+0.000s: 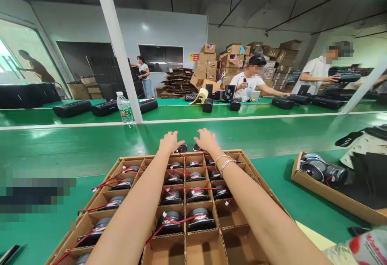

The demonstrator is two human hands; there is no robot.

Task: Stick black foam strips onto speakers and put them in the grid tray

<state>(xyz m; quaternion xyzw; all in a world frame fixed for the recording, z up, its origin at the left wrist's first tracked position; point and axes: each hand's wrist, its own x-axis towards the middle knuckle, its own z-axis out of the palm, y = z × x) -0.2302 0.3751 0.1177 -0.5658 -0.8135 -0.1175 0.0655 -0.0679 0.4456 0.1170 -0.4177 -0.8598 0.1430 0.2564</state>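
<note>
Both my arms reach across a cardboard box (121, 161) with dividers, whose cells hold several black round speakers (198, 218) with red wires and white plugs. Just past the box's far edge, my left hand (171, 141) is beside one speaker (182, 148), thumb and fingers apart. My right hand (207, 139), with bangles on the wrist, is likewise spread beside a second speaker (197, 148). These two speakers are partly hidden by my hands and the box rim. Whether my fingers touch them is hard to make out.
A smaller carton (335, 192) with speakers and black sheets stands on the right. A water bottle (124, 108) is by a white post (119, 47). Across the green belt (75, 148), black cases (71, 108) lie before co-workers. Another bottle (367, 247) lies at lower right.
</note>
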